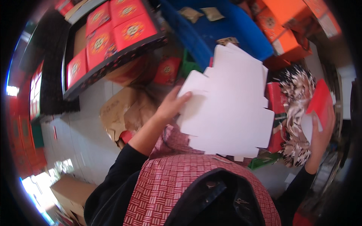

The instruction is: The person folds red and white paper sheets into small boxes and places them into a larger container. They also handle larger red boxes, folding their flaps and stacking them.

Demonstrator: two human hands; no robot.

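Observation:
My left hand (171,107) grips the left edge of several white flat die-cut box blanks (230,98), thumb on top and fingers underneath. The blanks lie fanned in a loose stack, plain side up, above my lap and red-and-white patterned apron (162,180). Off to the right, my right hand (322,137) is closed on a folded red-and-white card piece (320,100), its thumb on the white side. Between the blanks and that hand lies a bunch of tan ribbon-like strips (296,120) with dark and pale tips. Red boxes (276,100) show partly behind the blanks.
A blue bin (249,32) with small tan packets (213,14) is beyond the blanks. Orange boxes (290,11) are piled at far right. At far left stands a black tray (141,45) of red boxes. A brown paper bag (113,107) sits beside my left forearm; a carton (73,192) is lower left.

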